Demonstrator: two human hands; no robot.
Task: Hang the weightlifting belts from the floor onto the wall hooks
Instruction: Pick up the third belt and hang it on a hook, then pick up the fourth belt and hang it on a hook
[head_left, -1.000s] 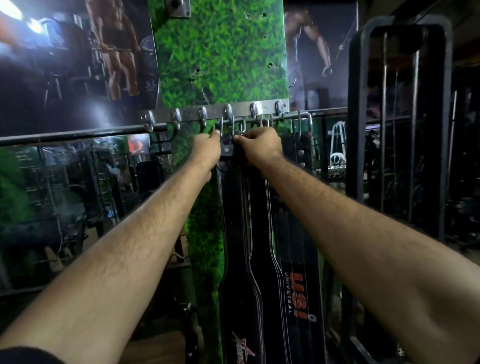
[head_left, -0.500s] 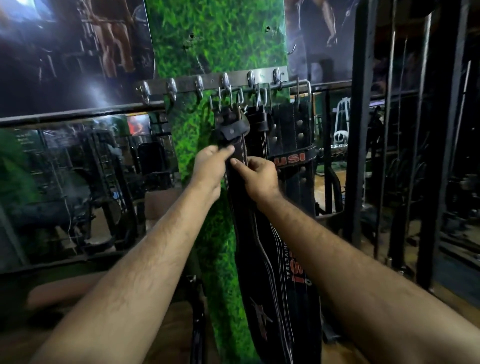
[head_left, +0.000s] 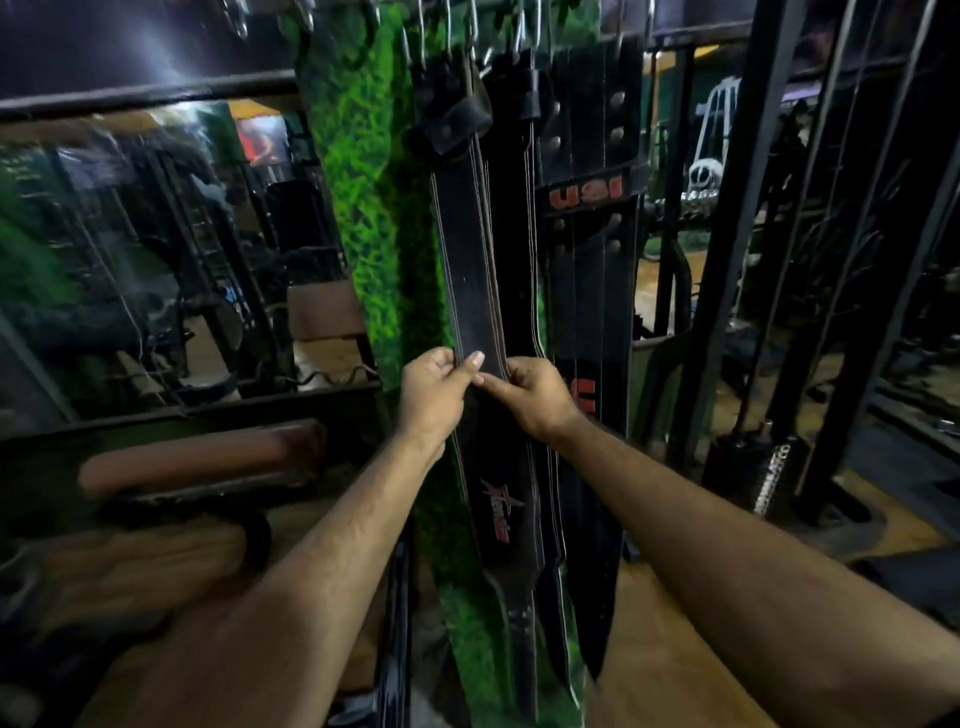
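Observation:
Several black leather weightlifting belts hang side by side from metal hooks (head_left: 470, 26) at the top edge of the view, against a green grass-patterned wall panel (head_left: 358, 171). The leftmost belt (head_left: 467, 249), black with white stitching and a red star logo low down, hangs straight. My left hand (head_left: 434, 397) pinches its left edge with the thumb across the front. My right hand (head_left: 530, 397) holds its right edge at the same height. To the right hangs a black belt with red USI lettering (head_left: 589, 192).
A mirror (head_left: 145, 249) with a dark frame covers the wall to the left, above a brown padded bench (head_left: 197, 462). Black steel machine uprights (head_left: 737, 208) stand close on the right. A chrome dumbbell handle (head_left: 774, 473) stands on the wooden floor (head_left: 654, 639).
Both hands have slid down the leftmost belt from its buckle at the hooks to its middle. The view has tilted downward, leaving the hook rail at the top edge.

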